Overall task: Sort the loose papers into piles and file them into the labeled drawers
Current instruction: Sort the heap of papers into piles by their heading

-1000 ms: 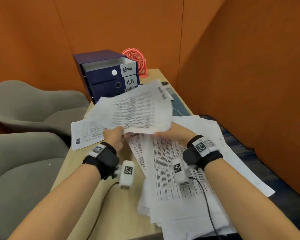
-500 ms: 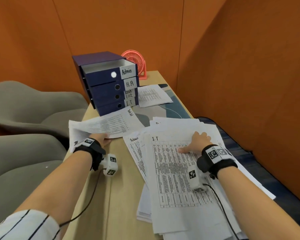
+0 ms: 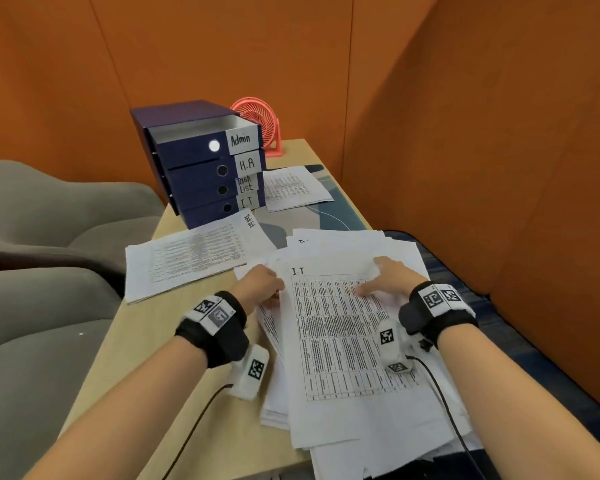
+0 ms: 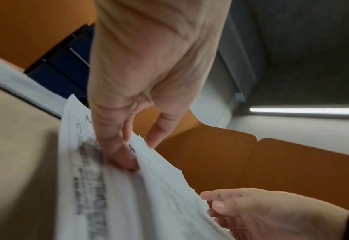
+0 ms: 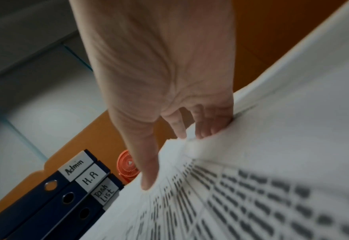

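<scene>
- At the left of the head view a sorted pile headed "Task list" [image 3: 194,254] lay flat on the worktop [image 3: 146,341], just in front of the drawer unit [image 3: 201,168], whose top "Admin" drawer [image 3: 205,140] stood pulled out.
- The left hand [image 3: 260,284] sat at the left edge of the loose stack [image 3: 343,341] in mid-frame, thumb on top and fingers tucked under the upper sheets: its grip was a pinch on the paper edge.
- The top sheet, headed "I.T" [image 3: 336,327], lay lowest-centre of the stack. I judged it light, limp and slick on the sheets below, so it should be taken at opposite edges, or it will sag or drag its neighbours along.
- The right hand [image 3: 385,280] pressed its thumb on the sheet, fingertips curled round the far right corner: pinching it.
- At upper right another pile [image 3: 295,188] lay beside the drawers.
</scene>
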